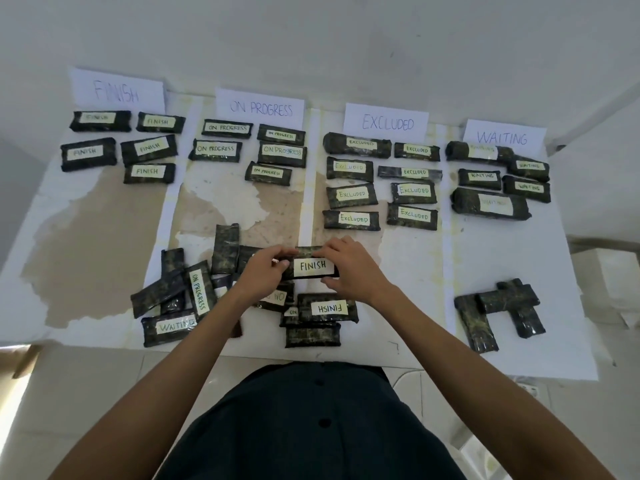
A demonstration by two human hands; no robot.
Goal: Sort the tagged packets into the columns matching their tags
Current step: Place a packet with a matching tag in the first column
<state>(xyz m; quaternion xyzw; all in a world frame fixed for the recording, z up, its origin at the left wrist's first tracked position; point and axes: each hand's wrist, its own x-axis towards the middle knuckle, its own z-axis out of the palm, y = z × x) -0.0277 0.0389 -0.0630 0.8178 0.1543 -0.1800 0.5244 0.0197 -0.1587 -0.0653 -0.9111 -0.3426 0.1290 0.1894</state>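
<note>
Both hands hold one dark packet tagged FINISH (313, 266) above the near middle of the table. My left hand (264, 273) grips its left end and my right hand (349, 270) grips its right end. Under and around it lies a loose pile of unsorted packets (194, 296), among them one tagged ON PROGRESS, one WAITING (169, 329) and another FINISH (327, 309) lying upside down. At the far edge stand paper headers FINISH (116, 91), ON PROGRESS (260, 108), EXCLUDED (387, 123) and WAITING (503, 137), each with several sorted packets below.
White strips split the worn white table (86, 244) into columns. Three untagged-side packets (498, 311) lie stacked at the near right in the WAITING column. A white wall rises behind the headers. The table's near edge runs just in front of my dark shirt.
</note>
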